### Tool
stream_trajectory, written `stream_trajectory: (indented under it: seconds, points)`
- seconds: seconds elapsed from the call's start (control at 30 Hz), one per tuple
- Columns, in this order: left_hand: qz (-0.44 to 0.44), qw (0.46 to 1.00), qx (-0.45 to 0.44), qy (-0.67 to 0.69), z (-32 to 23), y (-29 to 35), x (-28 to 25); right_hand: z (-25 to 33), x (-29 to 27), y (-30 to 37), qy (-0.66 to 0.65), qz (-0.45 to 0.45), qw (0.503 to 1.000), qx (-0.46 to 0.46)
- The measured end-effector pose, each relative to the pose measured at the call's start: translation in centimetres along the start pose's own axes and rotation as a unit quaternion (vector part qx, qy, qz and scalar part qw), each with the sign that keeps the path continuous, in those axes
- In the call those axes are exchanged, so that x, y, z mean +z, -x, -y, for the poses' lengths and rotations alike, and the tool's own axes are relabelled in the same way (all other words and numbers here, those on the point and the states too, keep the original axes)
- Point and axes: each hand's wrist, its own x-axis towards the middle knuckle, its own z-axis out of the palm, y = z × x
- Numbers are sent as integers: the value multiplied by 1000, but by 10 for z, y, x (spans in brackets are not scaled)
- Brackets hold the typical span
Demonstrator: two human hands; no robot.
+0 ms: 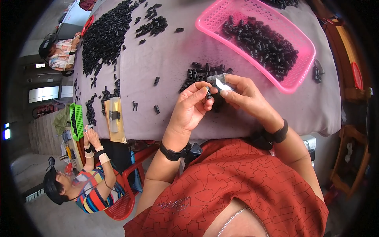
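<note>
Here we see the left hand pinching a small black plastic piece between thumb and fingers, just above the surface. The right hand is closed around a short blade touching that piece. A loose heap of black pieces lies directly behind the hands; a pink latticed basket, partly filled, sits beyond. The surface is draped in dull grey-mauve cloth.
</note>
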Motion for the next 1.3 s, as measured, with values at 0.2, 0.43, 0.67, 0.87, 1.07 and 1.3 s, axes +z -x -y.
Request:
stream_trajectory:
  seconds: [0.2, 0.43, 0.67, 0.87, 1.07, 1.3]
  points:
    - [23, 1000, 5, 17, 1, 0, -7, 0, 1, 0, 6, -3, 1000, 1]
    - [-24, 1000, 4, 3, 1, -1, -4, 1, 0, 0, 11, -9, 1000, 2]
    - [-16, 999, 19, 24, 9, -6, -15, 7, 5, 2, -16, 9, 1000, -3]
    - [-72, 997, 29, 15, 11, -7, 1, -10, 5, 1, 43, 69, 995, -54]
    - [-63, 997, 42, 1, 14, -7, 7, -6, 6, 1, 15, 79, 996, -40]
    - [-43, 999, 30, 6, 9, -1, 6, 0, 5, 2, -9, 88, 996, -25]
